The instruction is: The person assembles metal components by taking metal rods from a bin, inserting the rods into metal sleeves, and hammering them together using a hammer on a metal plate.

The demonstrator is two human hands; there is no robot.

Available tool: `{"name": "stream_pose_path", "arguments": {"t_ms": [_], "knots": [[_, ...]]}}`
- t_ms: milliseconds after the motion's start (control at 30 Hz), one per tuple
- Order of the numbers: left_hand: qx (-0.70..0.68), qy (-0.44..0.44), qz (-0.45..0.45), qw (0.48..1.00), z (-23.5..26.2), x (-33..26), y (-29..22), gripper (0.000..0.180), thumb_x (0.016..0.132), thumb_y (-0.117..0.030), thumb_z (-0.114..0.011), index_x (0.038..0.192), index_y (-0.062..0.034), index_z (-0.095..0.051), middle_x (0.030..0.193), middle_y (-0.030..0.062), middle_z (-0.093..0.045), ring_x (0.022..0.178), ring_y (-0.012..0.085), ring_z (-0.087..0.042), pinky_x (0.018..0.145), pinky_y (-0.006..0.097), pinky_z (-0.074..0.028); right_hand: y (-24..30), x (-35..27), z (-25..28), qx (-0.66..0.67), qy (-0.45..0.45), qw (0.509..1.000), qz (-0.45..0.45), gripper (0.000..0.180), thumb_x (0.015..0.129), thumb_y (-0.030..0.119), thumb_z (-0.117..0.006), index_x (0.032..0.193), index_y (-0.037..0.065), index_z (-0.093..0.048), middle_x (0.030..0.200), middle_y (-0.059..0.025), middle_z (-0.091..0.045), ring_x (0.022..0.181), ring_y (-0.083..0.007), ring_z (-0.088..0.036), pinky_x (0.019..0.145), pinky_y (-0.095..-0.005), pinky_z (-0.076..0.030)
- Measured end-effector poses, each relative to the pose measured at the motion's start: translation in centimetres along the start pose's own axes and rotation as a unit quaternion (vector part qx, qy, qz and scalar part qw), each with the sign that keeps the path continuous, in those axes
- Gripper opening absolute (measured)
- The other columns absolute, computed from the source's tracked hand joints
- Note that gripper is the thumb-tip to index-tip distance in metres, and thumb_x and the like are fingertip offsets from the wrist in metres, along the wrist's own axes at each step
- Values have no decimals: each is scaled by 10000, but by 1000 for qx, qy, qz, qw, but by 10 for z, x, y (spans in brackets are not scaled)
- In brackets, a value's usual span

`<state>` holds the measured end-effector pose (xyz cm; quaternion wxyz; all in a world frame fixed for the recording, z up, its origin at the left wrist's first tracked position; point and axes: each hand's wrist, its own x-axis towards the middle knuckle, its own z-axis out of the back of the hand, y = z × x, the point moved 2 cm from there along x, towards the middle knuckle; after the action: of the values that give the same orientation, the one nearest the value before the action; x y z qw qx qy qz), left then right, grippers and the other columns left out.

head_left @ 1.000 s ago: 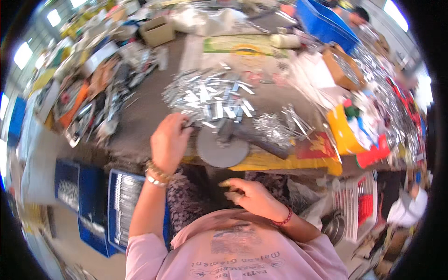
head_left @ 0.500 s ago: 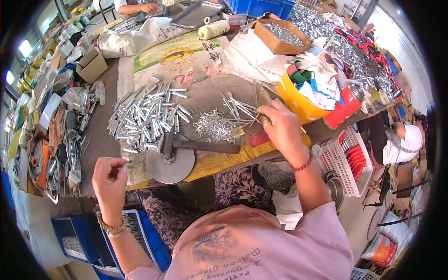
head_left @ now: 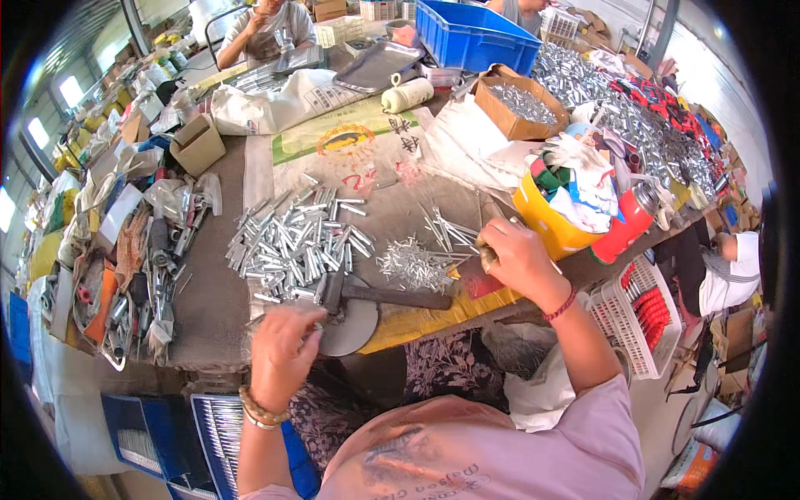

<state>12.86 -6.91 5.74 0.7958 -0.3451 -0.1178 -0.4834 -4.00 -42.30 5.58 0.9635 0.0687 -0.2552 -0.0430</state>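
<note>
My left hand, fingers curled, hovers at the table's near edge beside a round metal plate; whatever it pinches, if anything, is hidden. A hammer lies with its head on that plate. Behind it spreads a heap of short silver metal tubes. My right hand is closed to the right of a small pile of metal pins; I cannot make out what its fingers hold. Longer thin rods lie just left of that hand.
A yellow bucket of cloths and a red bottle stand at the right. Tools crowd the left. A cardboard box of metal parts and a blue crate are farther back. A person sits across the table.
The view has shifted, showing more of the far side. My left hand has come closer to the plate and the hammer head. My right hand stays by the rods, its fingers more curled in.
</note>
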Motion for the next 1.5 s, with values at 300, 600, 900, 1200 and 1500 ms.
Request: {"name": "stream_pose_path", "arguments": {"t_ms": [300,600,900,1200,1500], "knots": [[-5,-8,72,997,-4,-16,-5,214,783,-58,-830,985,-56,-761,891,102,-669,892,331,-641,782,426,-515,129,7,-48,686,55,694,-211,218,942,-30,-743,1136,13,-654,966,-20,-705,789,-67,-642,716,-249,-551],[-46,-27,108,993,-11,-27,4,184,795,-11,-826,969,-49,-780,884,93,-654,847,279,-631,741,368,-492,154,19,-58,367,70,927,-32,135,808,3,-768,914,41,-693,906,-110,-647,836,-314,-677,724,-382,-552],[-51,-7,117,992,-5,-32,0,174,800,-37,-829,969,-41,-786,893,79,-649,861,279,-641,753,372,-510,160,27,-49,183,39,978,88,122,788,60,-789,864,79,-695,884,-71,-594,845,-287,-648,765,-428,-534],[-83,-10,148,985,-6,-33,1,172,791,-43,-839,955,-41,-789,880,80,-655,850,282,-648,752,375,-516,157,27,-54,205,36,970,125,120,786,65,-760,889,78,-698,890,-64,-588,866,-279,-635,794,-421,-521],[-102,-5,153,983,-6,-32,3,163,795,-24,-833,951,-25,-786,877,78,-657,829,266,-648,731,357,-513,159,28,-59,189,31,968,161,69,816,102,-694,881,97,-672,888,-53,-559,871,-256,-617,794,-394,-488]]}}
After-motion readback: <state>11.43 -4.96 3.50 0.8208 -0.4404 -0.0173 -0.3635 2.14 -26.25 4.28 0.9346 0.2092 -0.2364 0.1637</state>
